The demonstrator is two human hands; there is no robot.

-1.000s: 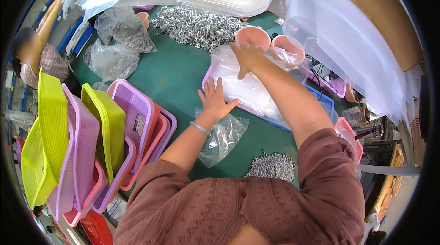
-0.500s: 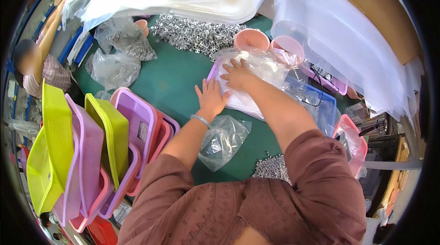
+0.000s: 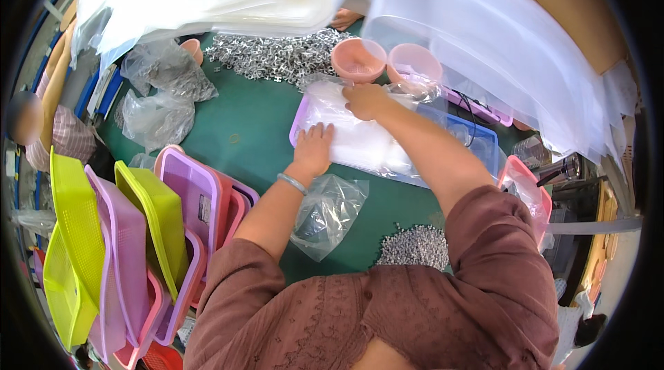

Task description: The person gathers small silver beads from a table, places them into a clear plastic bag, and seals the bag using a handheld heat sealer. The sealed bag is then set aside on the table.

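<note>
A stack of clear plastic bags (image 3: 356,143) fills a purple tray (image 3: 297,124) in the middle of the table. My left hand (image 3: 315,149) lies open on the near left part of the stack, fingers stretched out. At the far side of the stack, my right hand (image 3: 368,102) has its fingers closed on the edge of a plastic bag; the fingertips are partly hidden. A loose crumpled clear bag (image 3: 330,218) rests on the green table, close to my left forearm.
Small metal parts (image 3: 273,55) are heaped at the back, beside two pink bowls (image 3: 358,60). Another pile (image 3: 415,247) of small parts lies near my body. Stacked plastic baskets (image 3: 155,225) stand at left, a blue tray (image 3: 477,136) at right. A person (image 3: 66,131) is at far left.
My right hand has gone from lying spread on the bags to closing its fingers on their far edge. My left hand stays flat on the stack. Another person's hand now shows at the back.
</note>
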